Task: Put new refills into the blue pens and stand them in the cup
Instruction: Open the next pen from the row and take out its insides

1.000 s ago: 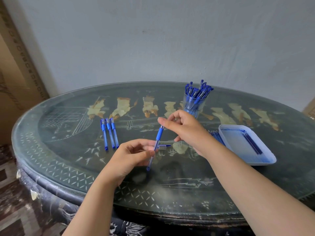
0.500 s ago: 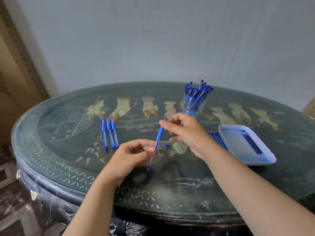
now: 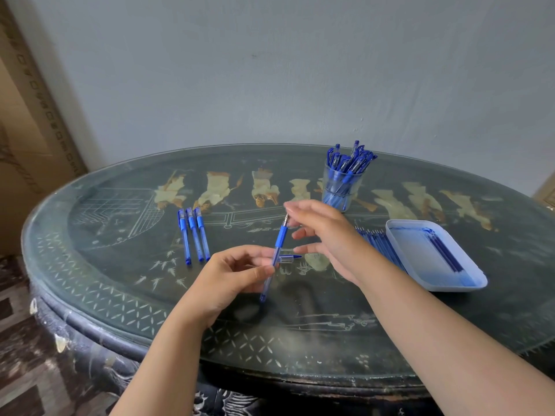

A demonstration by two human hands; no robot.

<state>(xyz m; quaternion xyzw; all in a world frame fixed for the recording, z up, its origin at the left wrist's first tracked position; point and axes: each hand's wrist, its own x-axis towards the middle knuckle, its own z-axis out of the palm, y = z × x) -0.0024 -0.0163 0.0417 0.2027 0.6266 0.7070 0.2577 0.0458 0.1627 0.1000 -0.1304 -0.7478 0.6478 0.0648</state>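
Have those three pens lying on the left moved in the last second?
No. The three pens lie just where they were, right of the grid pattern on the table.

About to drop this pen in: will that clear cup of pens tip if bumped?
Possibly: the cup is crammed with pens that stick out above its rim and lean right, so it looks top-heavy. On the smooth glass tabletop it may slide before tipping.

Left of the cup [image 3: 341,187], open tabletop [image 3: 120,265] reaches to three loose pens [image 3: 193,235]. On the cup's near side the left hand [image 3: 237,274], right hand [image 3: 324,235] and the tilted pen [image 3: 280,238] between them fill the way. To the cup's near right, refills [image 3: 378,241] and a tray [image 3: 420,283] lie side by side.
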